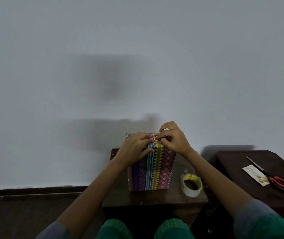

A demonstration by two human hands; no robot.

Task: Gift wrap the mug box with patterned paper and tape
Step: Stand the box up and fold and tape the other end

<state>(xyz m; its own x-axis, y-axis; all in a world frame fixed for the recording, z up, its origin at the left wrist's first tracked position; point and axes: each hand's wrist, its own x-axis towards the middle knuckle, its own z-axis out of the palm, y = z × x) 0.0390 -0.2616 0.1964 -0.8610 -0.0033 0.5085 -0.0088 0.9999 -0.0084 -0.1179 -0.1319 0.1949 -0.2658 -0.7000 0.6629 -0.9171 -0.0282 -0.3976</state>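
The mug box (152,165) stands upright in the middle of a small dark bench (155,198), its sides already covered in patterned paper (162,163), so the job looks far along, with the top end being closed. The left hand (135,146) lies over the box's top left edge, fingers fairly straight, pressing the paper flat. The right hand (174,137) sits at the box's top right corner, its fingers (162,131) curled and pinching a fold of paper into a flap.

Next, as I judge it, the flap must be creased down and held while one hand reaches for tape. Letting go too early could let the fold spring up.

A roll of clear tape (191,185) lies on the bench just to the right of the box, near its base. Further right of the box, on a second dark bench (237,163), lie red-handled scissors (274,178) across a small card (255,175). Behind the box rises a plain pale wall (137,49); a dark floor (25,204) lies to its left.
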